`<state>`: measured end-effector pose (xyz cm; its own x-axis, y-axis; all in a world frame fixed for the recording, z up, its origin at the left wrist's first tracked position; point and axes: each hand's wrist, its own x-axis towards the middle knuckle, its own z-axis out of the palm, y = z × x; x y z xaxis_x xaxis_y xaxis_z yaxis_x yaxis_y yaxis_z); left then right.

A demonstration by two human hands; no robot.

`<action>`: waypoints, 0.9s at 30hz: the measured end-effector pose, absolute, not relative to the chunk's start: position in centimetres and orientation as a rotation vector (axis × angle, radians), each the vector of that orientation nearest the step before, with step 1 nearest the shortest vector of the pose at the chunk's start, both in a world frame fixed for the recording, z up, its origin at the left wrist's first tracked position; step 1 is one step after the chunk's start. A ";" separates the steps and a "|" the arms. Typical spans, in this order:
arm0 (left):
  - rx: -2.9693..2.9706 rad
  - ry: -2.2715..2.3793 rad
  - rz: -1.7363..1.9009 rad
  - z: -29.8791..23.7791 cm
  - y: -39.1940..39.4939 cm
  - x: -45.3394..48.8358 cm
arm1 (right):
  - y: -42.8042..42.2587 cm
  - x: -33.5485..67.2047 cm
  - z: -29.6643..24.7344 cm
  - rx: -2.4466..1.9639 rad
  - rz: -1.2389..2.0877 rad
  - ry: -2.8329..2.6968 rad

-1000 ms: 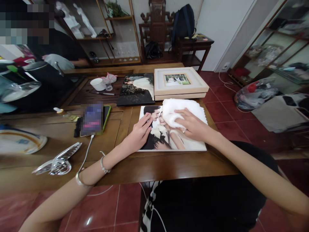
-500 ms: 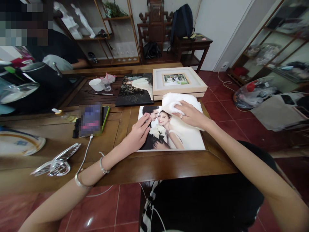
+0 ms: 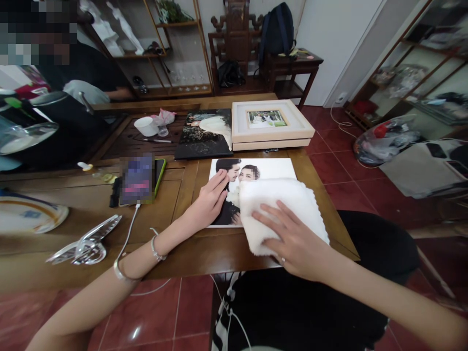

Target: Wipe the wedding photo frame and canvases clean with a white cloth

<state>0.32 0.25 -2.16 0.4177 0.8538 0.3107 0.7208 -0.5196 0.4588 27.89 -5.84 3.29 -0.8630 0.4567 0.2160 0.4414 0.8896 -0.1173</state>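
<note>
White cloth (image 3: 281, 207) under right hand (image 3: 292, 241), now at photo's near edge.

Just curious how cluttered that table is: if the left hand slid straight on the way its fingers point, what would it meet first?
The left hand lies flat on the photo print, fingers aimed forward-right. It would cross bare print, passing left of the towel, then probably meet the pale framed picture.
</note>
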 end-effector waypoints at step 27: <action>2.431 1.366 0.757 -2.0 0.3 0.3 | 7.6 26.3 3.3 -0.984 0.108 -2.685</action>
